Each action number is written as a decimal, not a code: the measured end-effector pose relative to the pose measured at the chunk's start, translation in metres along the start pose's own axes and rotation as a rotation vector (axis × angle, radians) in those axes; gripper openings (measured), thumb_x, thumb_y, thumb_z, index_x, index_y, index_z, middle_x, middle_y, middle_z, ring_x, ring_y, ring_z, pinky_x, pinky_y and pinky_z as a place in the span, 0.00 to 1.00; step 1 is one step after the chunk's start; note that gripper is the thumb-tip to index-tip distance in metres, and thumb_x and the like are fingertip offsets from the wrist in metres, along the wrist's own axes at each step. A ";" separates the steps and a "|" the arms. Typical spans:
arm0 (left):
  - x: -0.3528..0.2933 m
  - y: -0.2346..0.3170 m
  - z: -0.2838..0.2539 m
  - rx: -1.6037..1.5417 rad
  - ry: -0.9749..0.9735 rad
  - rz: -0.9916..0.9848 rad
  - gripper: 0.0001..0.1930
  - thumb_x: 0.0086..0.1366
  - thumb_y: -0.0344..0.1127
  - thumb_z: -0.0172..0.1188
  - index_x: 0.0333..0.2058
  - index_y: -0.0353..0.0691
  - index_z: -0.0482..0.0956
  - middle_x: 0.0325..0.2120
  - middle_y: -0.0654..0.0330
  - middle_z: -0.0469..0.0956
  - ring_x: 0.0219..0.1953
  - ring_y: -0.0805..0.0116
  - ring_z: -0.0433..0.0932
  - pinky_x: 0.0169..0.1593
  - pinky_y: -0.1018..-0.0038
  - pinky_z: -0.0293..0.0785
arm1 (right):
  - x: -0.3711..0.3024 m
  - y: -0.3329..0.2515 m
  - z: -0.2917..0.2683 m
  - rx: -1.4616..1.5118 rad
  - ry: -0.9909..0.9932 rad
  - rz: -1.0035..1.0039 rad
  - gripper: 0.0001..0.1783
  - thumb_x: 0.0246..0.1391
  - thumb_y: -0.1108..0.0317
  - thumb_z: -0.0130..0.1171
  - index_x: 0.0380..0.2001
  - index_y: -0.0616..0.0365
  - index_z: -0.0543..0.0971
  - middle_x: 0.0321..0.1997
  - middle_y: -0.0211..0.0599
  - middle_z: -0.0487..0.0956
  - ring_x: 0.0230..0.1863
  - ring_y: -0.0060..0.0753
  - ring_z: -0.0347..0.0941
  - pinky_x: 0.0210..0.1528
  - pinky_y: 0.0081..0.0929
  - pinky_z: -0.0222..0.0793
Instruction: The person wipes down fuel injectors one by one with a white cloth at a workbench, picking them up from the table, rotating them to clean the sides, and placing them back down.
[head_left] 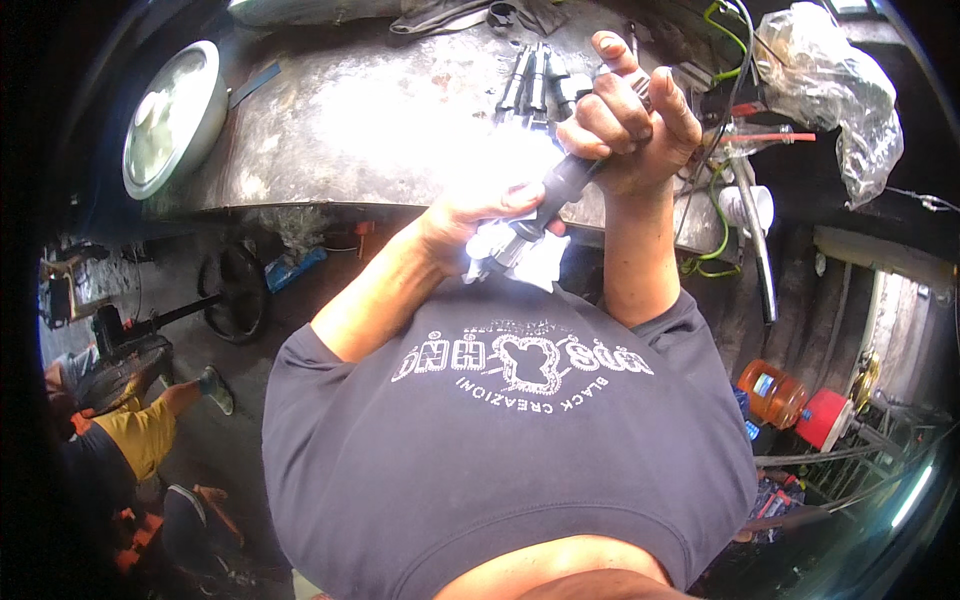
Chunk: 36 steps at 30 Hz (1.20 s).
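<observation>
- Location: a dim workshop with one metal-topped workbench (300, 150), its surface scuffed and washed out by glare toward the middle.
- Work item: one dark tubular part (568, 182), held tilted over the near edge of the workbench.
- Left hand (455, 225): grasping the lower end of the part, thumb laid along it. One crumpled white piece (540, 262), material not determinable, sits at that end.
- Right hand (640, 120): clenched around the upper end, index finger and thumb raised.
- On the workbench: at least two black rod-shaped parts (538, 85), side by side beyond the hands; one round pale dish (170, 125), tilted at the left edge; one dark cloth (440, 17) along the far edge.
- By the right edge: one clear plastic bag (830, 95), one white round item (750, 208), one metal bar (758, 250) and green tubing (722, 240).
- Lower right, off the workbench: one orange container (772, 392) and one red container (825, 422).
- Lower left: one dark wheel (232, 292) and one other person in yellow shorts (140, 437).
- Markings: one dark shirt (510, 460) carries pale lettering around an outlined emblem; the orange container bears one small label, too small to read.
</observation>
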<state>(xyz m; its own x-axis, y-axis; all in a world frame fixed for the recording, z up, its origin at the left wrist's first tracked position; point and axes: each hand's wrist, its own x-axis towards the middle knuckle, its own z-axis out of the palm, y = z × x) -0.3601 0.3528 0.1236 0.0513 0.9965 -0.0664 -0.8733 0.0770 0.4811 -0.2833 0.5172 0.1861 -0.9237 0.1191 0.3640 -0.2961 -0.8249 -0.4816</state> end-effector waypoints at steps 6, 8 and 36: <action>0.008 -0.014 0.005 0.043 0.135 0.129 0.13 0.55 0.30 0.59 0.39 0.31 0.74 0.28 0.56 0.77 0.31 0.70 0.77 0.37 0.76 0.75 | -0.022 0.000 0.002 0.031 -0.075 -0.113 0.24 0.56 0.57 0.47 0.49 0.63 0.63 0.12 0.18 0.54 0.14 0.15 0.51 0.24 0.23 0.57; 0.008 -0.012 0.008 0.710 0.115 0.502 0.09 0.57 0.25 0.56 0.37 0.31 0.75 0.29 0.58 0.75 0.28 0.71 0.75 0.30 0.77 0.72 | -0.024 -0.004 0.014 -0.262 0.088 -0.178 0.30 0.52 0.53 0.50 0.50 0.65 0.63 0.14 0.22 0.57 0.17 0.18 0.55 0.27 0.25 0.57; 0.038 0.035 0.008 0.390 0.293 0.549 0.22 0.63 0.44 0.39 0.41 0.29 0.71 0.31 0.51 0.78 0.28 0.65 0.78 0.33 0.75 0.74 | -0.089 0.119 -0.038 -1.130 0.203 0.691 0.07 0.40 0.69 0.59 0.22 0.60 0.74 0.22 0.32 0.72 0.28 0.24 0.68 0.33 0.27 0.65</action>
<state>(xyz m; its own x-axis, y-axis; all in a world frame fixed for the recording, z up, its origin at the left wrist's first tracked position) -0.3847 0.3935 0.1450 -0.5236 0.8492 0.0691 -0.4968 -0.3702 0.7849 -0.2456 0.4294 0.0662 -0.9548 0.0268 -0.2961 0.2968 0.1452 -0.9438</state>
